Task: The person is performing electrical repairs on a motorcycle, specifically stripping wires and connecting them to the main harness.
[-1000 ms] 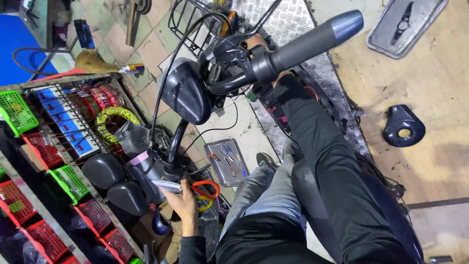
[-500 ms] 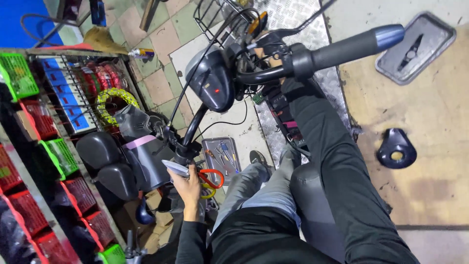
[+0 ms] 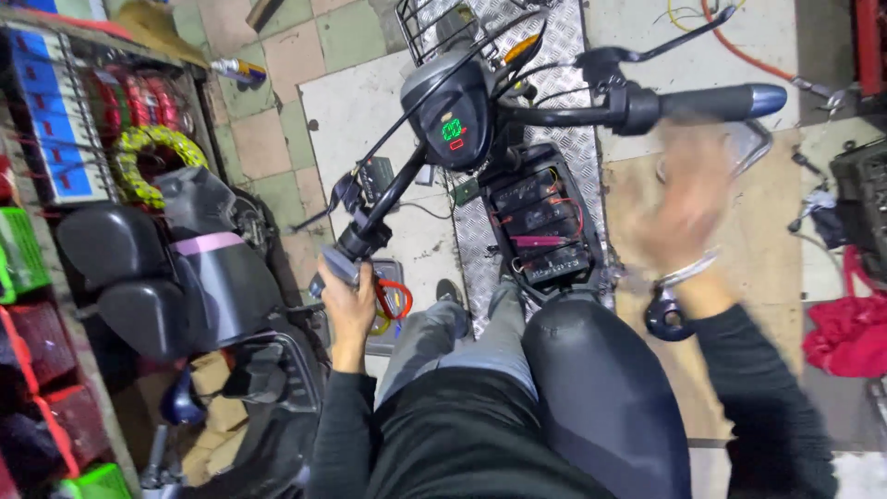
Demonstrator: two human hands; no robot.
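Your left hand [image 3: 349, 300] closed around left handlebar grip [image 3: 344, 263] of scooter [image 3: 462, 120]. Right hand [image 3: 679, 208] blurred, fingers apparently spread, holding nothing, just below right grip [image 3: 716, 102]. Handlebar stiff, heavy to swing; take it at rubber grips. Open battery bay [image 3: 540, 226] below; parked black scooter [image 3: 185, 268] crowds left side.

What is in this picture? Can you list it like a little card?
place: workshop floor with tiles
main thing: scooter handlebar with lit green display
left hand: wrapped on the left grip
right hand: blurred, in the air below the right grip
under the bars: open battery box
seat: black, beside the person's legs
nearby: another dark scooter
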